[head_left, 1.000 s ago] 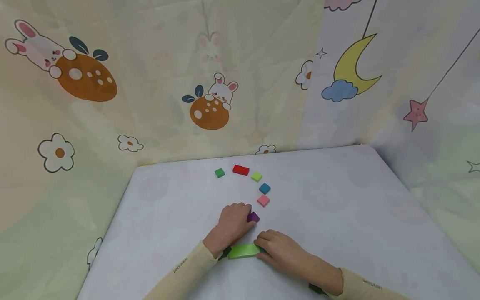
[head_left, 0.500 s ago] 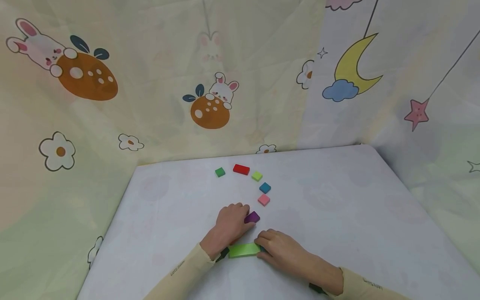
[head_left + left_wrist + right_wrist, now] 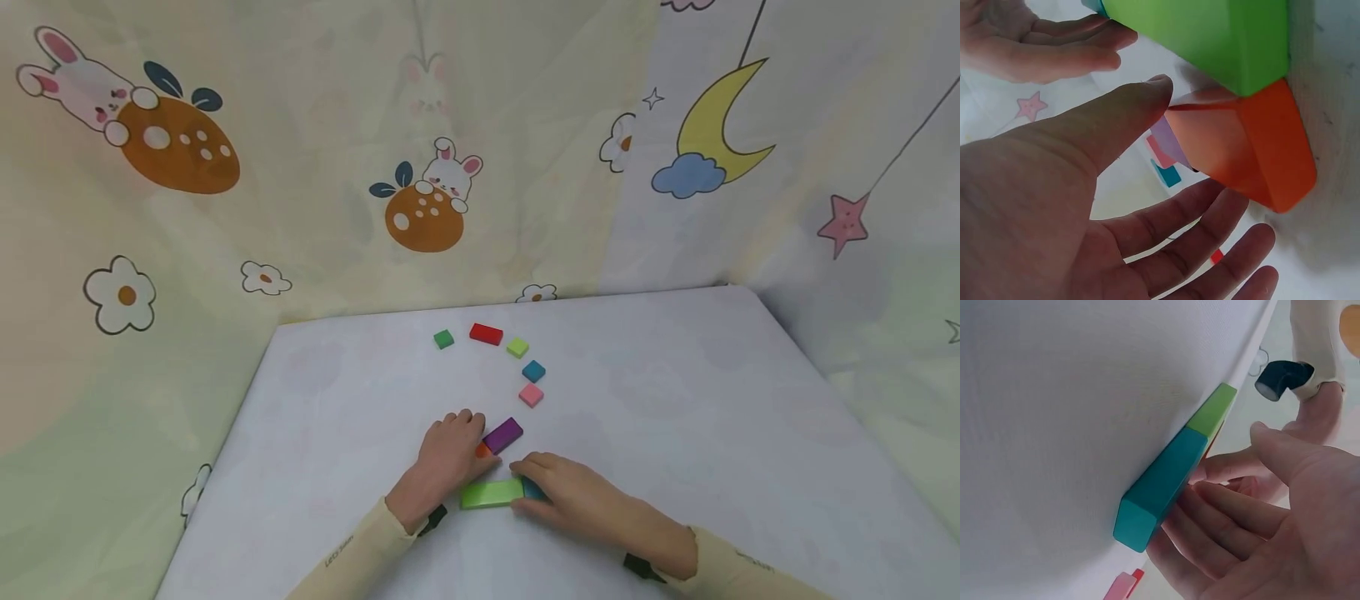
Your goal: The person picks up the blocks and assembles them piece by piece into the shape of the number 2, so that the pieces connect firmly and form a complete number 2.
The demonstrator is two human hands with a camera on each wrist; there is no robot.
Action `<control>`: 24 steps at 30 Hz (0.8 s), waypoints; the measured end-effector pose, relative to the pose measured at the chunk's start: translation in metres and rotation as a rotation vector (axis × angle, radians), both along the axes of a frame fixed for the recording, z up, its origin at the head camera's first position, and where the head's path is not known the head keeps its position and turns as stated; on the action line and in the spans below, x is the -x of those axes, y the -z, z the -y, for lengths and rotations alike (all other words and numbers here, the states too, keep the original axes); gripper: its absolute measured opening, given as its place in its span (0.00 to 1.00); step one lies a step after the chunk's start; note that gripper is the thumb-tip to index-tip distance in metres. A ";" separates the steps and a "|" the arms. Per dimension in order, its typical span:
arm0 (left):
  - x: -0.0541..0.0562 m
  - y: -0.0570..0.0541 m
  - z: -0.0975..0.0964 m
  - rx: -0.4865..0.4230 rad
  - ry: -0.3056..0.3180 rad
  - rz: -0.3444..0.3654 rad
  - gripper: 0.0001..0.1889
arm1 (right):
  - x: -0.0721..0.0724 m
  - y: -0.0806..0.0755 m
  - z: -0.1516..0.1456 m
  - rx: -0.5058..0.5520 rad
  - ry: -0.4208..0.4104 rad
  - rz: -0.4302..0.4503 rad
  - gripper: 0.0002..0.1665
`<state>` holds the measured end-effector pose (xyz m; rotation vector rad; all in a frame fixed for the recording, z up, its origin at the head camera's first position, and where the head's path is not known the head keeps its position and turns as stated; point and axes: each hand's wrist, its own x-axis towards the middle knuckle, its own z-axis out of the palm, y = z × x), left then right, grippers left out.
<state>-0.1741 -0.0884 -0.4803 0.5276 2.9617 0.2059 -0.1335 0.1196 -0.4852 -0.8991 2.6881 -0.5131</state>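
My left hand [image 3: 442, 458] is around an orange block [image 3: 483, 450], thumb on one side and fingers on the other. In the left wrist view, the thumb tip is at one edge of the orange block [image 3: 1260, 150] and the fingertips at its lower edge. A purple block [image 3: 503, 435] lies end to end with it, outside my grasp. Beside a teal block [image 3: 533, 488], my right hand [image 3: 573, 492] has its fingers along the far side; in the right wrist view the thumb stands apart from the teal block [image 3: 1163, 472]. A light green block [image 3: 491, 494] adjoins it.
Beyond the hands, a pink block [image 3: 531, 395], a blue block [image 3: 534, 371], a small lime block [image 3: 517, 347], a red block [image 3: 487, 334] and a green block [image 3: 444, 339] form a curve. A patterned cloth [image 3: 322, 208] hangs behind the white table [image 3: 675, 400].
My left hand has drawn back to the left, off the purple block, which now shows whole, with orange visible beside it. My right hand has loosened slightly, showing more teal.
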 end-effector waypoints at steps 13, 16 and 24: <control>-0.001 0.003 -0.005 -0.021 -0.013 0.007 0.27 | 0.001 -0.002 -0.004 0.029 0.003 -0.004 0.30; -0.002 0.004 -0.006 -0.006 -0.025 -0.003 0.29 | 0.001 -0.001 -0.005 0.045 -0.007 -0.016 0.30; -0.005 0.006 -0.008 0.004 -0.043 -0.037 0.28 | 0.000 -0.002 -0.004 0.046 -0.006 -0.012 0.30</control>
